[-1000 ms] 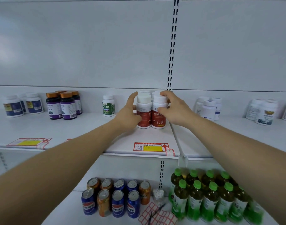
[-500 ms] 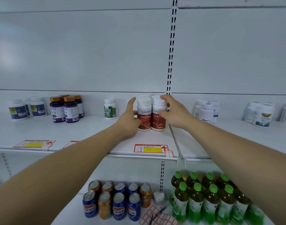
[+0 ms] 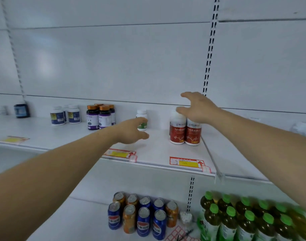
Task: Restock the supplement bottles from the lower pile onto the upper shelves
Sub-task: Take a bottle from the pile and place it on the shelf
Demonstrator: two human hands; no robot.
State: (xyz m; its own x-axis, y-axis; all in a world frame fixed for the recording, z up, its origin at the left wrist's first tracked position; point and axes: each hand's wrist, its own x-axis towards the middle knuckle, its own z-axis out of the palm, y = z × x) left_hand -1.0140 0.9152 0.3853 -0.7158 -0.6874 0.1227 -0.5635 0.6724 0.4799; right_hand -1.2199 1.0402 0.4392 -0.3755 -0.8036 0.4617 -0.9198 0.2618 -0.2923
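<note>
Head camera looks at a white shelf (image 3: 159, 153) where two red-labelled supplement bottles (image 3: 185, 133) with white caps stand upright, side by side and touching, near the shelf's right end by the divider. The right hand (image 3: 197, 108) hovers over their caps with fingers spread and relaxed, holding nothing; it overlaps the caps from this angle, so whether it touches them is hard to tell. The left hand (image 3: 131, 130) is held above the shelf, apart from the red bottles on their left, fingers loosely extended and empty. Just behind its fingertips stands a small white bottle with a green label (image 3: 141, 119), partly hidden.

Further left on the same shelf is a cluster of dark purple bottles with orange caps (image 3: 101, 117), then white bottles with blue labels (image 3: 65, 114), and a dark blue jar (image 3: 21, 110) near the far end. Red and yellow price tags (image 3: 187, 162) sit along the shelf edge.

On the lower shelf, blue and orange soda cans (image 3: 141, 216) stand in rows, beside green-capped tea bottles (image 3: 244, 221) on the right, which are somewhat blurred.
</note>
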